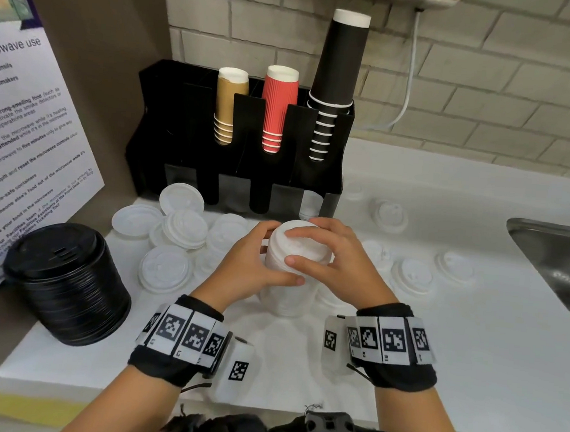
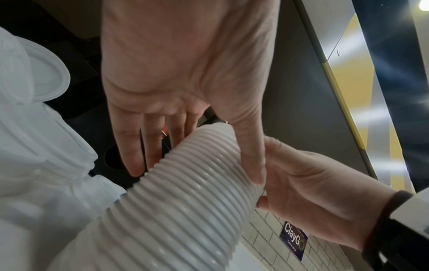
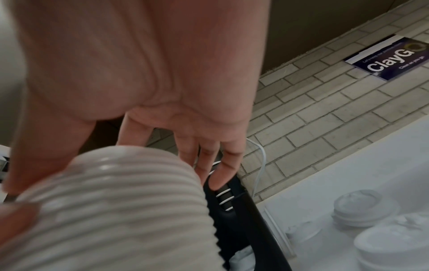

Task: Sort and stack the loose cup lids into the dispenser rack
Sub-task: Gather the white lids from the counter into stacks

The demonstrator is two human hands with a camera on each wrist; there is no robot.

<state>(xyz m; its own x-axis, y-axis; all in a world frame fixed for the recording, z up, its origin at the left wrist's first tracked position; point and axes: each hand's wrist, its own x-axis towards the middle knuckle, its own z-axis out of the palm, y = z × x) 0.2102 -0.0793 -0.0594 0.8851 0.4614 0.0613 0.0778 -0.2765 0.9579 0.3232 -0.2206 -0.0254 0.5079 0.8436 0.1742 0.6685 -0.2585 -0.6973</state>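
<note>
Both hands [image 1: 294, 260] are covering much of the white lid stack [image 1: 289, 277], its base blurring into the surface [image 1: 470, 347]. Beside the stack, loose lids [image 1: 414, 279] are washing out; the dispenser rack [image 1: 188, 135] is hiding its lower slots' contents.

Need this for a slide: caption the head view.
Both hands grip a white lid stack before the cup rack.

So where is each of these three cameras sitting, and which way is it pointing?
Head: worn on the head, looking down at the counter, rack and white lid stack; both forearms and hands show.
Left wrist: looks along the left hand gripping the stack; the right hand shows too.
Right wrist: looks along the right hand toward the tiled wall.
All three share the stack.
</note>
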